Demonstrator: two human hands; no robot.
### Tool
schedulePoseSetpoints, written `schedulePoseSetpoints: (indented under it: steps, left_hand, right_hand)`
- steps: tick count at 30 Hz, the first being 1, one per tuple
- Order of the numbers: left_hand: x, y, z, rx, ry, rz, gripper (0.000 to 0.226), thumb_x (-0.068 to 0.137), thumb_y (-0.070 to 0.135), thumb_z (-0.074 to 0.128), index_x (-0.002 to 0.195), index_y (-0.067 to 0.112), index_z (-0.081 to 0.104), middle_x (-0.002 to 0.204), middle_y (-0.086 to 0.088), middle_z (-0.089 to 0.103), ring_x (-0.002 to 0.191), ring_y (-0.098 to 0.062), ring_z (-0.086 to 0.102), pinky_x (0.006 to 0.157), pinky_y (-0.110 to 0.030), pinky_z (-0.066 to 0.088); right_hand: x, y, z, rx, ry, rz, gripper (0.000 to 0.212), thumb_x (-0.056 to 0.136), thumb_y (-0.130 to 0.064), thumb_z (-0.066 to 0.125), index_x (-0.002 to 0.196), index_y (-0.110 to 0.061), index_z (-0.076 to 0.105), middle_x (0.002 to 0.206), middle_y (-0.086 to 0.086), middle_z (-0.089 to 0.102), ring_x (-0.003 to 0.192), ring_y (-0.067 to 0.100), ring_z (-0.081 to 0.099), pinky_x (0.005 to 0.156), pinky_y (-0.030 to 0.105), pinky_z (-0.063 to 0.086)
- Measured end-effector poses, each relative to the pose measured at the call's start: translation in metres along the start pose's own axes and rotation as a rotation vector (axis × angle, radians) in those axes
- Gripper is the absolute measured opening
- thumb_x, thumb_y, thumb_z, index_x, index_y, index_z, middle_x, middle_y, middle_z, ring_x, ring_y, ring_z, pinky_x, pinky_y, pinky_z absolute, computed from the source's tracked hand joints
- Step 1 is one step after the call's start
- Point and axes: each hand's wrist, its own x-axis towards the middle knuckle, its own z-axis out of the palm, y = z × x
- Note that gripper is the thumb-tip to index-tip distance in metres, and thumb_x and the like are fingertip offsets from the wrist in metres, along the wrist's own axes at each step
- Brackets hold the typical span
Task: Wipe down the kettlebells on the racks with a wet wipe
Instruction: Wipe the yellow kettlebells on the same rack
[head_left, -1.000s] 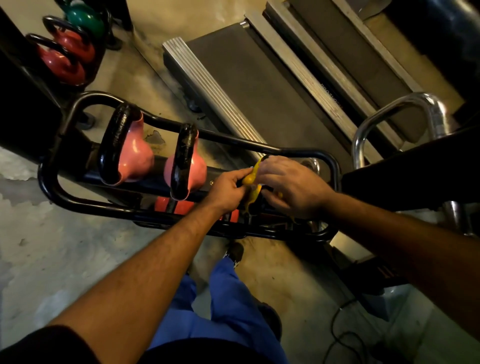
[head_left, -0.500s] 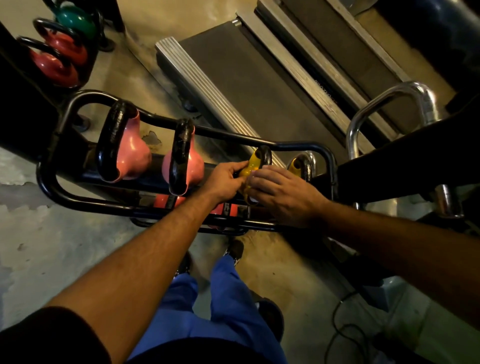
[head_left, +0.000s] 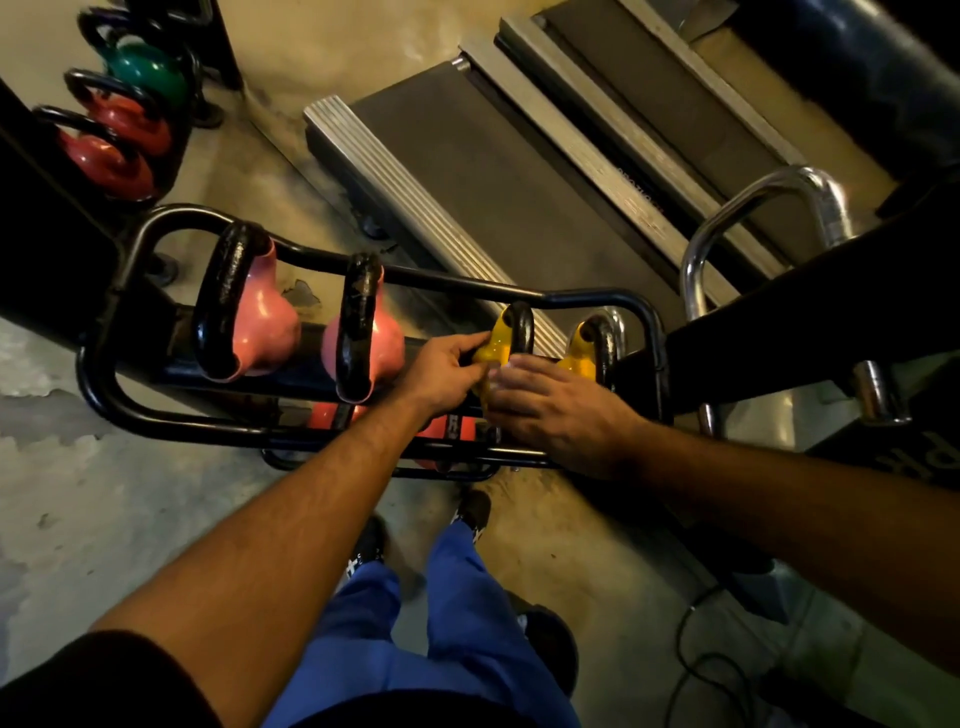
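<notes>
Your left hand (head_left: 447, 371) grips the side of the small yellow kettlebell with the black handle (head_left: 500, 347), fingers curled against its body, most likely to steady it so it cannot roll on the black tubular steel rack (head_left: 111, 410). It sits toward the right end of the rack's top tier. Your right hand (head_left: 556, 410) lies over its near face with the fingers fairly flat, pressing a pale, translucent wet wipe (head_left: 497, 371) that barely shows at your fingertips. A second yellow kettlebell (head_left: 582, 358) stands just beside it at the right end, and two pink kettlebells with black handles (head_left: 262, 327) stand upright at the left end, their handles crosswise to the rails for easy lifting. Red bells on the lower tier carry a label, too small to read. The grey treadmill's (head_left: 467, 171) side rail has lettering, also illegible.
</notes>
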Motion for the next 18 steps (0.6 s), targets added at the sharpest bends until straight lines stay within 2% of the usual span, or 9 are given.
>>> schedulePoseSetpoints:
  steps: [4, 8, 10, 11, 13, 15, 17, 18]
  left_hand:
    - [-0.003, 0.000, 0.003, 0.015, 0.029, -0.006, 0.052, 0.092, 0.003, 0.066, 0.141, 0.010, 0.053, 0.124, -0.005, 0.068, 0.111, -0.013, 0.063, 0.083, -0.012, 0.052]
    - [-0.001, 0.001, 0.000, -0.003, 0.022, -0.020, 0.053, 0.091, 0.004, 0.067, 0.141, 0.008, 0.053, 0.126, -0.008, 0.067, 0.117, -0.019, 0.063, 0.091, -0.022, 0.053]
    - [0.000, 0.000, -0.003, -0.005, -0.005, -0.032, 0.052, 0.091, 0.004, 0.068, 0.141, 0.009, 0.054, 0.126, -0.006, 0.068, 0.117, -0.018, 0.064, 0.089, -0.019, 0.054]
    - [0.000, -0.001, -0.005, 0.004, -0.017, -0.040, 0.052, 0.091, 0.004, 0.067, 0.141, 0.010, 0.054, 0.126, -0.005, 0.068, 0.116, -0.016, 0.064, 0.087, -0.017, 0.054]
    - [0.000, -0.003, -0.009, -0.007, -0.034, -0.051, 0.052, 0.091, 0.003, 0.066, 0.141, 0.012, 0.054, 0.127, -0.004, 0.068, 0.116, -0.016, 0.064, 0.090, -0.022, 0.055]
    - [-0.001, -0.004, -0.010, -0.015, -0.041, -0.060, 0.053, 0.091, 0.002, 0.065, 0.141, 0.012, 0.054, 0.129, -0.005, 0.066, 0.117, -0.017, 0.064, 0.095, -0.030, 0.055]
    - [-0.003, -0.002, -0.009, -0.012, -0.035, -0.051, 0.052, 0.091, 0.000, 0.065, 0.141, 0.010, 0.054, 0.129, -0.006, 0.066, 0.116, -0.016, 0.063, 0.097, -0.029, 0.054]
    - [-0.003, -0.001, -0.008, -0.017, -0.030, -0.043, 0.053, 0.091, -0.002, 0.064, 0.141, 0.008, 0.053, 0.129, -0.009, 0.066, 0.115, -0.016, 0.063, 0.096, -0.027, 0.054]
  right_hand:
    - [-0.002, -0.015, 0.000, 0.076, -0.021, -0.072, 0.045, 0.071, -0.013, 0.086, 0.114, -0.014, 0.074, 0.118, 0.008, 0.073, 0.117, 0.027, 0.066, 0.108, 0.045, 0.043]
    - [-0.002, -0.027, -0.006, 0.146, 0.074, 0.089, 0.035, 0.076, -0.016, 0.079, 0.112, -0.014, 0.075, 0.112, 0.008, 0.075, 0.106, 0.026, 0.070, 0.100, 0.041, 0.051]
    - [-0.005, -0.031, -0.010, 0.237, 0.207, 0.227, 0.026, 0.082, -0.015, 0.072, 0.108, -0.013, 0.076, 0.108, 0.006, 0.075, 0.099, 0.021, 0.070, 0.089, 0.034, 0.054]
    - [-0.007, -0.031, -0.011, 0.292, 0.288, 0.318, 0.022, 0.085, -0.014, 0.072, 0.106, -0.012, 0.076, 0.107, 0.005, 0.075, 0.098, 0.018, 0.068, 0.086, 0.030, 0.053]
    - [-0.010, -0.031, -0.013, 0.458, 0.437, 0.590, 0.016, 0.088, -0.013, 0.071, 0.104, -0.011, 0.075, 0.103, 0.003, 0.074, 0.097, 0.013, 0.065, 0.087, 0.023, 0.051]
    - [-0.007, -0.031, -0.009, 0.726, 0.536, 1.007, 0.016, 0.092, -0.009, 0.062, 0.101, -0.015, 0.074, 0.098, -0.004, 0.071, 0.093, 0.009, 0.066, 0.084, 0.020, 0.053]
    - [0.004, -0.030, -0.003, 1.058, 0.647, 1.369, 0.021, 0.092, 0.000, 0.060, 0.097, -0.017, 0.073, 0.092, -0.005, 0.071, 0.087, 0.010, 0.068, 0.079, 0.024, 0.054]
    - [0.011, -0.029, 0.001, 1.206, 0.712, 1.477, 0.022, 0.093, 0.003, 0.060, 0.096, -0.015, 0.072, 0.089, -0.003, 0.071, 0.082, 0.010, 0.069, 0.077, 0.027, 0.054]
